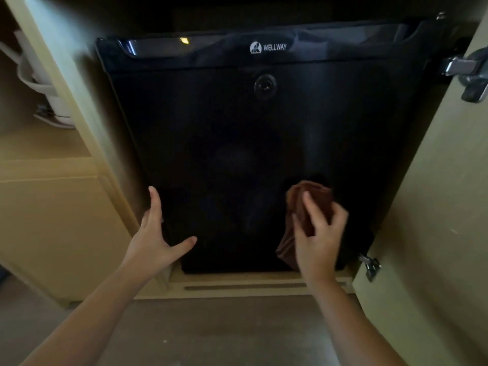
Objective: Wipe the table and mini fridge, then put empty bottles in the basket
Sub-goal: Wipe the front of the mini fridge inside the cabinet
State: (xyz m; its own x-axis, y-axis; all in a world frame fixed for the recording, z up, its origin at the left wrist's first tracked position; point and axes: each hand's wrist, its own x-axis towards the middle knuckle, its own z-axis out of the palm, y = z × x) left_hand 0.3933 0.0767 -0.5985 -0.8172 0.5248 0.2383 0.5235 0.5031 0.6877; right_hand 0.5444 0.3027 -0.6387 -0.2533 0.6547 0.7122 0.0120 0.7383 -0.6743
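A black mini fridge point(237, 143) with a white WELLWAY logo and a round lock fills a cream cabinet recess. Its door is closed. My right hand point(318, 233) grips a brown cloth point(311, 199) and presses it against the lower right part of the fridge door. My left hand point(155, 233) lies with fingers spread on the door's lower left edge, next to the cabinet frame. No bottles or basket are in view.
The cream cabinet door point(435, 207) stands swung open on the right, with metal hinges point(467, 72) at top and bottom. A cream cabinet side point(52, 212) is on the left, with a white object point(45, 88) behind it. Brown floor point(224, 331) lies below.
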